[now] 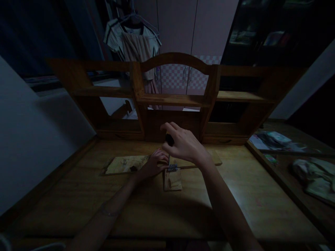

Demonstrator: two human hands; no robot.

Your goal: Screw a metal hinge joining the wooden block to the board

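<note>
In my right hand (180, 141) is a screwdriver (169, 139) with a dark handle, held upright. Its thin shaft runs down to a small metal hinge (172, 168). The hinge lies where a long wooden board (125, 164) meets a short wooden piece (173, 180). My left hand (156, 162) is closed over the long board just left of the hinge, with its fingertips near the screwdriver tip. The board's right part (213, 158) reaches out behind my right wrist. A dark patch (133, 168) marks the board beside my left hand.
The boards lie on a wooden desk (125, 205). A wooden shelf unit (174, 101) rises along its back. A white wall (39, 139) stands at the left. To the right are papers and plastic bags (274, 139) and a pale cloth bag (318, 177).
</note>
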